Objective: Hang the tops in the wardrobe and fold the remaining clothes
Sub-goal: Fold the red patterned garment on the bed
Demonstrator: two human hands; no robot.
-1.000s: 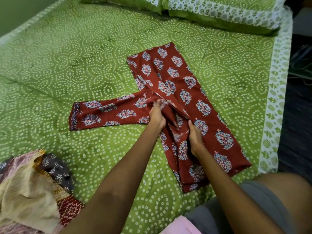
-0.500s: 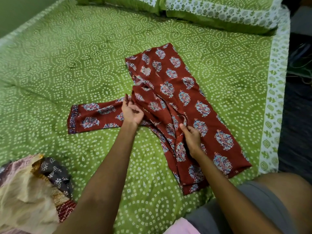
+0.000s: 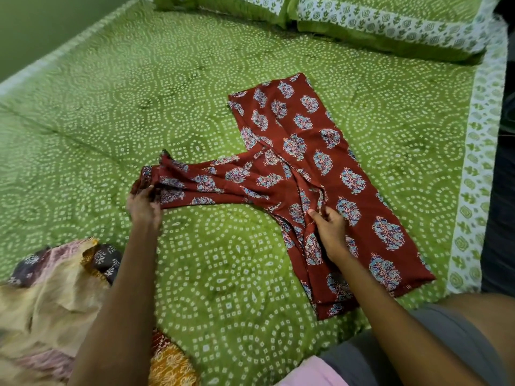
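Note:
A dark red garment (image 3: 315, 151) with a blue flower print lies flat on the green bed (image 3: 195, 93). Its body runs from the middle of the bed toward the near right corner. One sleeve (image 3: 206, 179) stretches out to the left. My left hand (image 3: 143, 203) grips the bunched cuff at the far end of that sleeve. My right hand (image 3: 328, 228) pinches a fold of cloth at the near edge of the garment's body.
A heap of mixed clothes (image 3: 47, 310), beige, pink, dark and orange, sits at the near left of the bed. Two green pillows (image 3: 376, 20) lie along the far end. The bed's right edge (image 3: 473, 190) drops to a dark floor. A pink cloth (image 3: 315, 374) lies by my lap.
My left hand slid out along the sleeve from the armpit to the cuff and took hold of it. My right hand stayed on the body's near edge.

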